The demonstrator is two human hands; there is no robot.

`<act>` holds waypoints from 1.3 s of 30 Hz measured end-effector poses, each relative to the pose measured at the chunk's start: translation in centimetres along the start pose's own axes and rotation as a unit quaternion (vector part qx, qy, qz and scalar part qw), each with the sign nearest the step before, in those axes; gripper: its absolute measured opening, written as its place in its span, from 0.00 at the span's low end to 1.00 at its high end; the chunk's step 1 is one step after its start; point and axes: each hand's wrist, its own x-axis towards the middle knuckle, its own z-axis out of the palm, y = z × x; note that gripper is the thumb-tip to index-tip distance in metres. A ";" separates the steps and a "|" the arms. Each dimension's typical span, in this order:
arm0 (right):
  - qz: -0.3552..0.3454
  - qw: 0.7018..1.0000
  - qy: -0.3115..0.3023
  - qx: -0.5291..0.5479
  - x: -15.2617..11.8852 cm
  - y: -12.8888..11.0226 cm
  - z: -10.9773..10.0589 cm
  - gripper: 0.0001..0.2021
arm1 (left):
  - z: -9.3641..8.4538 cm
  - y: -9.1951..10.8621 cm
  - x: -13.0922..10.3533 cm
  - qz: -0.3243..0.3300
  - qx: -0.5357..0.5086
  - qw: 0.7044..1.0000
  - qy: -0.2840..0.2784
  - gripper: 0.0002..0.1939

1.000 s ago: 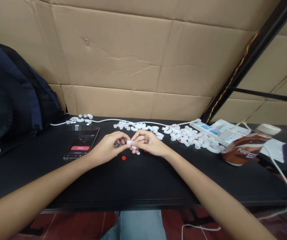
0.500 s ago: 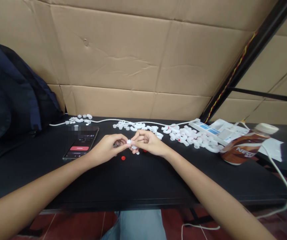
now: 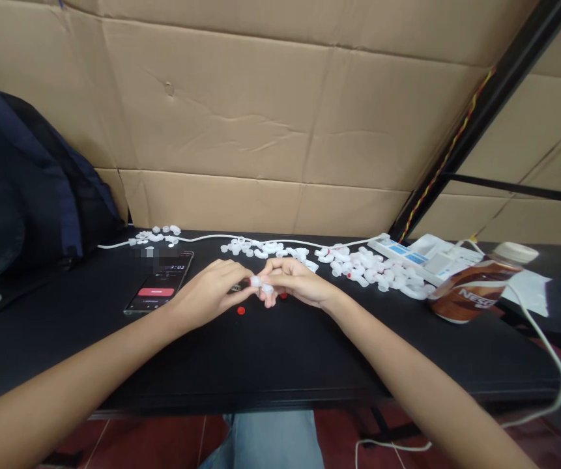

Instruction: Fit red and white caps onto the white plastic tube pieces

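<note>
Over the middle of the black table, my left hand (image 3: 219, 285) pinches one end of a small white plastic piece (image 3: 263, 286). A bit of red shows at that end, by the thumb and fingertips. On the other side my right hand (image 3: 296, 281) is closed around the same piece, its fingers hiding part of it. Just below lies a red disc (image 3: 241, 311), and a second red disc (image 3: 283, 296) is partly covered by my right hand. Beyond my hands sits a loose row of white plastic pieces (image 3: 273, 248).
A larger heap of curved white pieces (image 3: 365, 266) lies right, near a brown bottle (image 3: 475, 286) and a white-and-blue box (image 3: 402, 251). At left are a phone (image 3: 156, 286), a few white rings (image 3: 158, 234) and a dark backpack (image 3: 30, 182). A white cable (image 3: 206, 236) runs along the back.
My hands have turned the white piece slightly, and red now shows at its left end. My right fingers have shifted and show more below it. Both hands stay in about the same place.
</note>
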 end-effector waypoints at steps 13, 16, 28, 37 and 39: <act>0.124 0.666 0.406 -0.613 -2.4 0.3 -9.0 0.10 | 0.5 -1.9 -0.5 -0.074 0.109 0.989 -0.064 0.10; 0.222 0.622 0.411 -0.628 -3.1 0.6 -10.9 0.12 | 0.6 -1.9 -0.5 -0.081 0.113 0.988 -0.073 0.11; 0.021 0.710 0.280 -0.646 -1.0 0.7 -7.4 0.09 | 0.7 -1.7 -0.4 -0.074 0.106 0.990 -0.065 0.11; -0.069 0.753 0.154 -0.636 5.1 0.8 -2.8 0.13 | 0.8 -1.5 -0.4 -0.063 0.114 0.989 -0.074 0.10; -0.059 0.752 0.156 -0.637 6.3 0.8 -2.4 0.12 | 0.8 -1.5 -0.4 -0.065 0.120 0.987 -0.079 0.10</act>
